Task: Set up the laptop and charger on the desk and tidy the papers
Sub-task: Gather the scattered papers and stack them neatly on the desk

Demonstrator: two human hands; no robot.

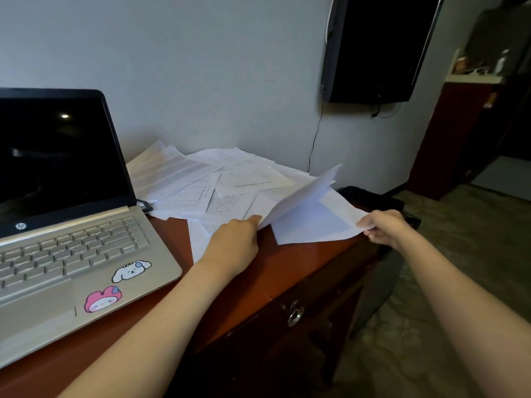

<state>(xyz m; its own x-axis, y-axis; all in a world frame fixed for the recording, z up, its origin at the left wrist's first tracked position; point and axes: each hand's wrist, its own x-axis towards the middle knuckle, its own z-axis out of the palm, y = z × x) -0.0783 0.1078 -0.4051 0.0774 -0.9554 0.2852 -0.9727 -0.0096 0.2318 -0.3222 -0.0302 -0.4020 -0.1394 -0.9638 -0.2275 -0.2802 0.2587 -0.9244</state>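
- Paper-tidying looks like the step in hand; the open silver laptop point(71, 234) with cartoon stickers sits on the left of the reddish-brown wooden desk point(281, 271).
- Left hand point(232, 242) pinches the near edge of a raised white sheet point(304, 193).
- Right hand point(385, 228) pinches a corner of the flat white sheet point(313, 228) at the desk's right edge.
- Loose white printed papers point(230, 179) lie scattered behind, near the wall.
- Next move probably calls for gathering the sheets and squaring their edges.

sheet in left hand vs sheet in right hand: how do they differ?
The left-hand sheet is tilted up, far corner in the air; the right-hand sheet lies almost flat at the desk edge. The left-hand sheet shows a plain face; the right-hand sheet shows a pale shaded block. Both are white paper, each pinched at a corner, by the left hand and right hand.
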